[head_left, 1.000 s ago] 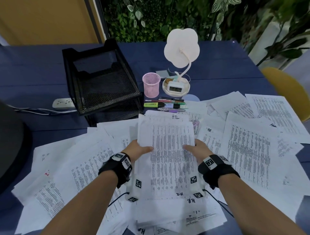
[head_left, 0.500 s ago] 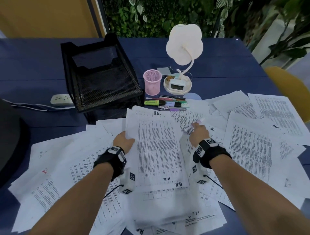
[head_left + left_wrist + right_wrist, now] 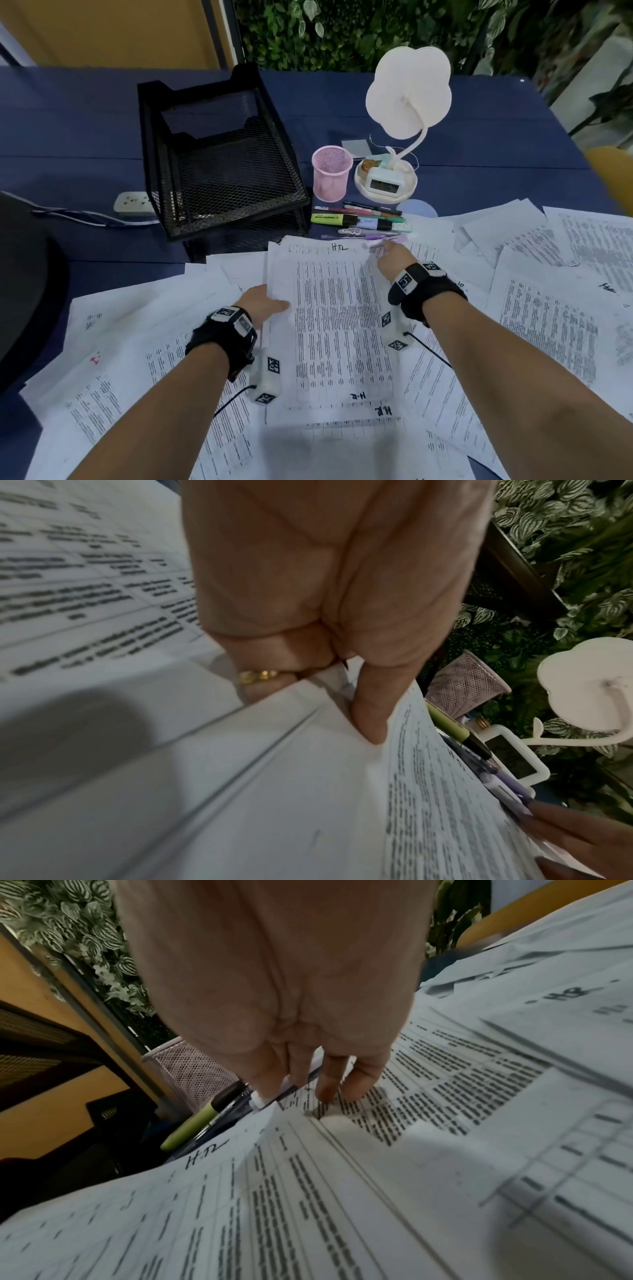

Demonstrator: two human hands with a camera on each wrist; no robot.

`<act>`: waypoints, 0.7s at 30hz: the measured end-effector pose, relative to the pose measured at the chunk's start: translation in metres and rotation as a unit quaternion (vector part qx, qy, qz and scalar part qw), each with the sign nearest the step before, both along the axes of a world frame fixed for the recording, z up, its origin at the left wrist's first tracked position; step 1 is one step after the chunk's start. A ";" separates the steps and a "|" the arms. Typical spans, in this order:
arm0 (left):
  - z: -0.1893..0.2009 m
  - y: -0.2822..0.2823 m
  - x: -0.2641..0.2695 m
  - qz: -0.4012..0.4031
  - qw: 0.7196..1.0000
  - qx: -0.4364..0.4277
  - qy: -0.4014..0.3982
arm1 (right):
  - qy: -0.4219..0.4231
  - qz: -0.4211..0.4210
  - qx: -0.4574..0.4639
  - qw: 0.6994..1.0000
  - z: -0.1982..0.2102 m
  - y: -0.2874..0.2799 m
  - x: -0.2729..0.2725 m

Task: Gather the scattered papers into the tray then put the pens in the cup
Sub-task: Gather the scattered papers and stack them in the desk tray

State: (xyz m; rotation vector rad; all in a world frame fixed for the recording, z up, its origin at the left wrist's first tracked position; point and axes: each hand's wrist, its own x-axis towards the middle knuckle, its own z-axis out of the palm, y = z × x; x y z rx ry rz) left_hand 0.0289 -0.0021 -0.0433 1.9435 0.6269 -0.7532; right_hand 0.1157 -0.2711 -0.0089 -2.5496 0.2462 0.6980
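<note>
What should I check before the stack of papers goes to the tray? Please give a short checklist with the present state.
1. Left hand has a grip on the paper stack: ok, thumb on top of its left edge.
2. Right hand holds the stack: not ok, its fingers reach the far right corner near the pens.
3. Tray top tier free: ok.
4. Stack edges aligned: cannot tell.
5. All the scattered papers gathered: not ok.
6. Cup upright: ok.
</note>
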 end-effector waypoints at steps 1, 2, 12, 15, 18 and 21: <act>0.002 -0.001 0.000 -0.006 1.000 0.005 -0.003 | 0.004 0.001 0.014 1.000 0.001 0.001 0.003; 0.001 -0.001 0.001 -0.010 1.000 0.009 0.000 | 0.005 -0.002 0.031 0.999 0.001 0.002 0.005; 0.018 -0.013 -0.002 -0.037 0.997 0.021 -0.068 | -0.084 -0.177 0.173 0.965 -0.010 -0.004 -0.034; 0.022 -0.014 -0.008 -0.002 0.995 -0.030 -0.099 | -0.091 -0.210 0.216 0.949 -0.006 -0.011 -0.059; 0.035 -0.020 -0.013 0.045 0.984 -0.100 -0.138 | -0.065 -0.225 0.256 0.938 -0.001 -0.017 -0.078; 0.059 -0.027 -0.014 0.062 0.968 -0.150 -0.191 | -0.050 -0.174 0.257 0.949 0.019 -0.024 -0.092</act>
